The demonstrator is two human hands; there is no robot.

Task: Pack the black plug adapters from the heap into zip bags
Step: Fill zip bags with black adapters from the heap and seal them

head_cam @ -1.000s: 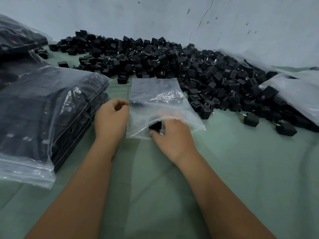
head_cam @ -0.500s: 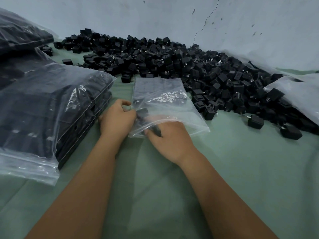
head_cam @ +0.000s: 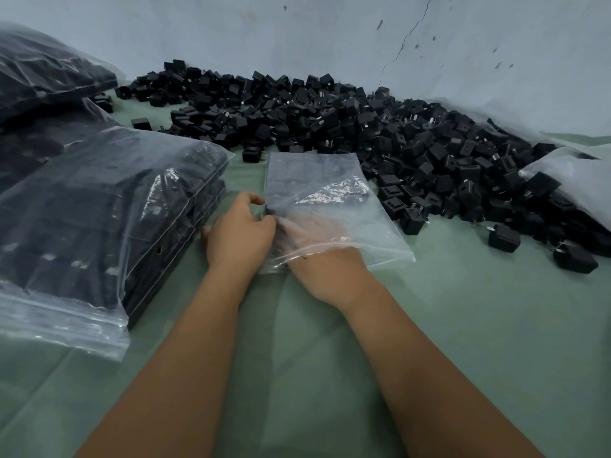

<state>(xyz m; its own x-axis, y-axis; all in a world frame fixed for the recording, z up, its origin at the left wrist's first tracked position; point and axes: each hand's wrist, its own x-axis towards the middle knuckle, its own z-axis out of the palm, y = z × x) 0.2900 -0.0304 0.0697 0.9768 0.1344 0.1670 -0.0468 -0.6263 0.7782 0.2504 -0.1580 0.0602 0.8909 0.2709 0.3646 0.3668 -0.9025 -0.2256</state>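
Between the two hands, a clear zip bag (head_cam: 330, 206) lies flat on the green cloth (head_cam: 463, 325), its mouth toward the person. The right hand (head_cam: 317, 246) is pushed in through that mouth, so its fingers (head_cam: 307, 226) show blurred behind the plastic, reaching left toward the other hand; they lie fairly straight, but the film hides whether they hold anything. The left hand (head_cam: 239, 233) sits at the bag's left edge, touching it, its fingers curled and pinching the plastic there. Something dark (head_cam: 269, 211) shows just past the left fingertips, inside the bag; it may be an adapter, but I cannot tell for sure.

Beyond the bag, away from both hands, the heap (head_cam: 330, 120) of black adapters stretches along the foot of the wall (head_cam: 297, 34), its near edge touching the bag's far end. To the right of the right hand, a few loose adapters (head_cam: 504, 238) lie on the cloth apart from the heap. Further right, a sheet of clear plastic (head_cam: 575, 180) rests over the heap's end.

Left of the left hand, just beside it, sits a stack of filled bags (head_cam: 99, 219), dark with packed adapters. More filled bags (head_cam: 46, 77) lie behind that stack, toward the wall.
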